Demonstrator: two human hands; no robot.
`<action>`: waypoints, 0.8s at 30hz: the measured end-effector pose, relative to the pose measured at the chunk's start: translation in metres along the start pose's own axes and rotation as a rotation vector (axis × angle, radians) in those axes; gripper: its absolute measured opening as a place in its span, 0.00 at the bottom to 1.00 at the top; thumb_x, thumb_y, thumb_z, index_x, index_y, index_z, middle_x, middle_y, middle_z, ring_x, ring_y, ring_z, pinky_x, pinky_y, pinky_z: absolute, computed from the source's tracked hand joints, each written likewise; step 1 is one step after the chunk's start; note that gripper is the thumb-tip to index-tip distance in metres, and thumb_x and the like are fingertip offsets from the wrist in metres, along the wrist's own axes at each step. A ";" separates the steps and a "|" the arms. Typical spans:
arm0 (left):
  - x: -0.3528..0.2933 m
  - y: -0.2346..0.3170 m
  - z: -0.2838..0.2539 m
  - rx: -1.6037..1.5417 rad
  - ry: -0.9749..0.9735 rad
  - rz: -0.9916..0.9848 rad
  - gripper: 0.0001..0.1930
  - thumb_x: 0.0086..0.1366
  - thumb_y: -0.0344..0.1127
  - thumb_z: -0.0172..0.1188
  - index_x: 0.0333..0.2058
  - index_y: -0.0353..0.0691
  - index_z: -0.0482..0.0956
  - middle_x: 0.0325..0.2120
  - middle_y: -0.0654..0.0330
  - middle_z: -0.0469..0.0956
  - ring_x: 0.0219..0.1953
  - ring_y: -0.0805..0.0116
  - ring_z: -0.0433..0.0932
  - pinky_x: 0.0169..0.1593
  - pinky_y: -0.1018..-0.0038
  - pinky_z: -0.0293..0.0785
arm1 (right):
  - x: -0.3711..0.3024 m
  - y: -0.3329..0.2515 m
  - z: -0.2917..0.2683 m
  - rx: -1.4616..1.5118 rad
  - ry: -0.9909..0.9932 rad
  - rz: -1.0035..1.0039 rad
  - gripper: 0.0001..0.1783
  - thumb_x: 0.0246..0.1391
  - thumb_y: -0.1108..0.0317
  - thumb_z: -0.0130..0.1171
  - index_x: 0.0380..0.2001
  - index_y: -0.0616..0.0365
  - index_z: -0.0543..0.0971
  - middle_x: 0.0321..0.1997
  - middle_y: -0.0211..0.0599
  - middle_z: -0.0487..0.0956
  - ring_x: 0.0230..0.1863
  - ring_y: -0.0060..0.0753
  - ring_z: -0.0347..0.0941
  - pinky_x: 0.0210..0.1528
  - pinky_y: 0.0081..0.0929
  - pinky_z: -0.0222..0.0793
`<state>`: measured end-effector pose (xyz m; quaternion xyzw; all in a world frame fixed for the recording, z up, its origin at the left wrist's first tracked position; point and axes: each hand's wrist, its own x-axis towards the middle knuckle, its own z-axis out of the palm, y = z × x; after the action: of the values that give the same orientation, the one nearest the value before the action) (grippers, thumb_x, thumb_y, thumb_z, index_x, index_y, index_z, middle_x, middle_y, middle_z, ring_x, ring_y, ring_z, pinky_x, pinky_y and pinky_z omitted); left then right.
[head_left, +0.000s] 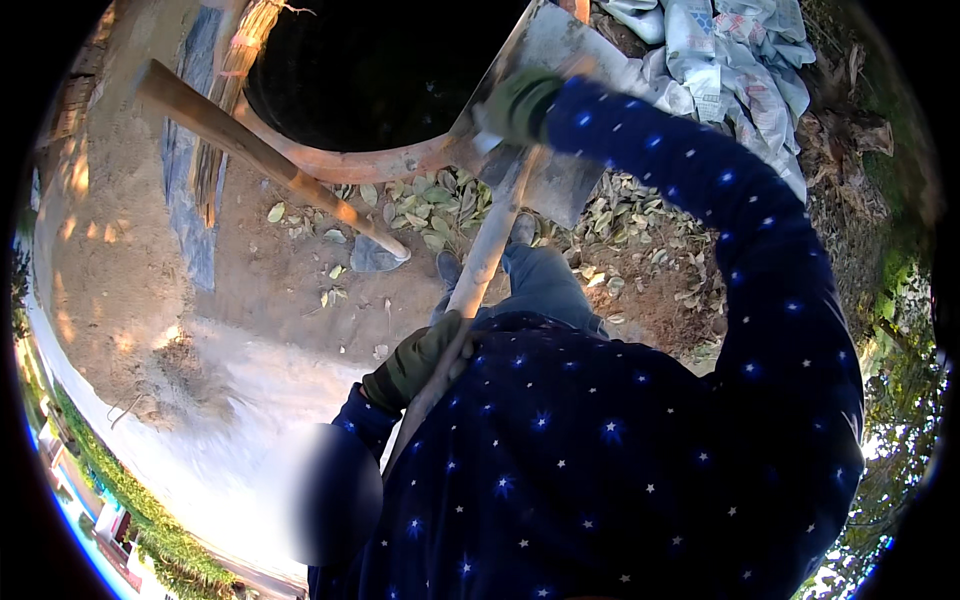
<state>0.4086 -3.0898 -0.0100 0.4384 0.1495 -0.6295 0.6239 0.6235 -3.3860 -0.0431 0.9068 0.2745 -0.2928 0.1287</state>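
Note:
My left hand [420, 357], in a dark green work glove, is wrapped round the pale wooden handle of a shovel [487, 245]. The handle slants up across my body, away from me, to a wide grey metal blade [568, 193]. Over that blade, beside the rim of a dark round opening, is my right hand [520, 107], also gloved and closed. A small whitish piece shows at its fingers; the grip hides what it is.
Left of me stands another long-handled tool [285, 172], its small metal blade at the ground. A reddish curved rim [385, 163] borders the dark opening [350, 75]. Crumpled whitish sacks [715, 60] lie at far right, dry leaves [440, 205] on the soil, split wood [215, 150] at left.

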 end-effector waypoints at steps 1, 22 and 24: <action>0.003 -0.005 -0.007 0.014 -0.031 0.008 0.31 0.73 0.66 0.39 0.36 0.42 0.74 0.20 0.67 0.69 0.20 0.78 0.65 0.25 0.81 0.62 | 0.002 -0.020 0.006 0.027 0.093 0.051 0.17 0.65 0.60 0.47 0.43 0.55 0.82 0.35 0.41 0.85 0.38 0.43 0.84 0.42 0.43 0.79; 0.010 -0.010 -0.014 -0.016 -0.090 -0.032 0.26 0.74 0.63 0.41 0.34 0.44 0.72 0.21 0.68 0.68 0.21 0.80 0.65 0.25 0.82 0.62 | 0.012 -0.008 0.015 -0.059 0.077 0.022 0.12 0.61 0.63 0.54 0.42 0.53 0.83 0.38 0.37 0.85 0.39 0.37 0.84 0.42 0.37 0.79; 0.013 -0.005 -0.015 -0.017 -0.099 -0.023 0.27 0.74 0.63 0.42 0.34 0.43 0.72 0.21 0.68 0.68 0.21 0.80 0.64 0.25 0.82 0.62 | -0.013 0.024 0.000 0.080 0.056 0.093 0.13 0.63 0.61 0.53 0.44 0.53 0.83 0.41 0.38 0.85 0.41 0.38 0.84 0.45 0.37 0.79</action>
<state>0.4119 -3.0863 -0.0297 0.3995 0.1287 -0.6563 0.6270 0.6287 -3.4108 -0.0334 0.9310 0.2234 -0.2717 0.0979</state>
